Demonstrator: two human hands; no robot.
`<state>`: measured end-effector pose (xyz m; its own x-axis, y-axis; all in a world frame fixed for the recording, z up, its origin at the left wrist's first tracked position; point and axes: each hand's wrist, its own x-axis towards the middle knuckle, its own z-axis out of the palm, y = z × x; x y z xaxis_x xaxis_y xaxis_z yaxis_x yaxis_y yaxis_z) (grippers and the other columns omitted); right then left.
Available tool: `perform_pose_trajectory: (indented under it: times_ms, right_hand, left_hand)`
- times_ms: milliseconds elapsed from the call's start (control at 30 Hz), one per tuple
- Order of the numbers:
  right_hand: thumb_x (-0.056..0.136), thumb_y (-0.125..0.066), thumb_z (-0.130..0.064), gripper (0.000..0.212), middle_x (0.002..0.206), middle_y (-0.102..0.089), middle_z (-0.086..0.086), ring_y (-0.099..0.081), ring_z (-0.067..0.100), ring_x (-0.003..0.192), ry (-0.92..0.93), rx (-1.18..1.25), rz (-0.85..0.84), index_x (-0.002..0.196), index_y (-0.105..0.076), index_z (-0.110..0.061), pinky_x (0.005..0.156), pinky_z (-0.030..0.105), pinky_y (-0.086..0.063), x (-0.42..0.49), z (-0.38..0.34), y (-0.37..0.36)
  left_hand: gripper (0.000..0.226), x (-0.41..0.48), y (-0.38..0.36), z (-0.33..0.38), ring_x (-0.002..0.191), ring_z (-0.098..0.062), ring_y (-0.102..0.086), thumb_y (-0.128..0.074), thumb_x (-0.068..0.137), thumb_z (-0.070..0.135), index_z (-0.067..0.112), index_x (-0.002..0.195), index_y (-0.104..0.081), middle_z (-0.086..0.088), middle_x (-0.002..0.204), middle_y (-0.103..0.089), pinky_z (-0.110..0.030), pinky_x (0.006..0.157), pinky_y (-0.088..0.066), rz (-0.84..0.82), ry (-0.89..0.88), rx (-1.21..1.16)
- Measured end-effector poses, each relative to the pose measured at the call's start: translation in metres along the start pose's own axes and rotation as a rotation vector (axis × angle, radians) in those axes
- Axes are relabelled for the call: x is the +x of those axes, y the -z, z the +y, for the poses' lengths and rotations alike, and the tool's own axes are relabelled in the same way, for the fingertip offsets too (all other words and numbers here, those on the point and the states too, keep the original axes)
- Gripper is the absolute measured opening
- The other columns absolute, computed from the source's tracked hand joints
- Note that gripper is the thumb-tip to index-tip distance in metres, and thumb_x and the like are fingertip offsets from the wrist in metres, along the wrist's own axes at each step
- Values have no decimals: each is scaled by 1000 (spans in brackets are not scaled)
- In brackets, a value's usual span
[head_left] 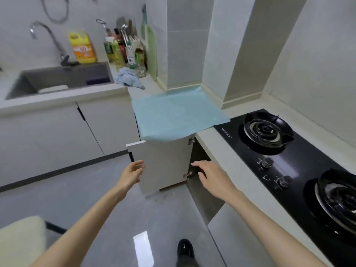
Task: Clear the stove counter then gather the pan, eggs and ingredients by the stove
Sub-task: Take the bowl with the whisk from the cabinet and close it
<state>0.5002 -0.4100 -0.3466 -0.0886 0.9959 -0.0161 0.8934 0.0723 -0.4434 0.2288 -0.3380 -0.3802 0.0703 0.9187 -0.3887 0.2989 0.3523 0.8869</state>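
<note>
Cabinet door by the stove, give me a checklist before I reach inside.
1. Cabinet door open wide: ok.
2. Left hand at the door's edge, holding nothing: ok.
3. Right hand empty, at the opening: ok.
4. Cabinet interior contents: cannot tell, too dark.
5. Stove burners bare: ok.

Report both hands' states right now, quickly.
Left hand: open, at the edge of the cabinet door, holding nothing.
Right hand: open, extended toward the open cabinet, holding nothing.
</note>
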Motion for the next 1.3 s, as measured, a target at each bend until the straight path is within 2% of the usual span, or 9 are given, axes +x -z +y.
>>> perform_pose_trajectory:
  times_ms: [333, 433, 567, 733, 833, 900, 967, 1100, 1300]
  right_hand:
    - [95, -45, -7, 42, 155, -28, 3, -22, 20, 144, 259, -61, -143, 134, -52, -19, 117, 38, -23, 206, -6, -53]
    - [95, -44, -6, 43, 159, -17, 1, -12, 20, 147, 274, -74, -234, 135, -52, -20, 118, 33, -15, 257, -2, -70]
    - [96, -45, -11, 42, 161, -3, 1, -1, 21, 149, 325, -182, -386, 136, -50, -24, 119, 40, -8, 318, 9, -88]
    - [97, -43, -15, 45, 161, 6, 0, 5, 24, 148, 368, -274, -542, 140, -45, -31, 119, 44, -3, 361, 19, -109]
    - [96, -43, -12, 46, 161, 4, 0, 0, 25, 148, 393, -293, -541, 138, -46, -31, 119, 45, -7, 368, 26, -116]
    - [95, -44, -9, 47, 161, -1, 1, -7, 26, 147, 430, -268, -490, 136, -50, -31, 119, 45, -10, 371, 31, -119]
    - [93, -45, -5, 50, 161, -5, 1, -11, 26, 147, 458, -256, -465, 135, -52, -32, 119, 44, -12, 373, 35, -121]
    - [93, -45, -5, 51, 161, -3, 1, -10, 26, 147, 462, -265, -457, 137, -49, -32, 119, 44, -11, 372, 36, -123]
    - [96, -41, -9, 57, 161, 10, -3, 4, 22, 148, 348, -312, -553, 147, -30, -35, 120, 44, -6, 359, 25, -116]
  left_hand:
    - [48, 133, 40, -1, 137, -26, -34, -41, 96, 2, 14, 143, -39, -6, 149, -38, -36, 109, -29, 138, 1, 287]
    - [51, 176, 44, -4, 139, -25, -31, -44, 95, 4, 10, 145, -34, -9, 152, -33, -33, 112, -23, 115, 36, 426]
    - [55, 235, 43, -17, 139, -27, -29, -49, 95, 12, 9, 147, -30, -13, 153, -29, -28, 112, -20, 47, 118, 552]
    - [60, 282, 44, -42, 147, -26, -8, -46, 97, 27, 22, 151, -21, -2, 160, -12, -44, 118, -16, -57, 224, 780]
    - [50, 292, 42, -42, 137, -23, -35, -45, 94, 23, 26, 144, -39, 0, 150, -38, -49, 114, -22, 39, 180, 838]
    - [42, 294, 42, -41, 124, -22, -49, -44, 92, 22, 26, 134, -52, 0, 137, -54, -47, 113, -22, 112, 140, 834]
    - [37, 294, 43, -41, 113, -24, -57, -46, 91, 21, 25, 125, -60, -2, 124, -63, -41, 106, -33, 126, 115, 824]
    - [32, 285, 40, -42, 97, -26, -61, -49, 87, 18, 24, 112, -67, -3, 104, -69, -31, 79, -48, 136, 116, 762]
    - [22, 260, 29, -48, 97, -23, -63, -55, 90, 28, 20, 107, -67, -2, 103, -72, -27, 75, -47, 15, 159, 778]
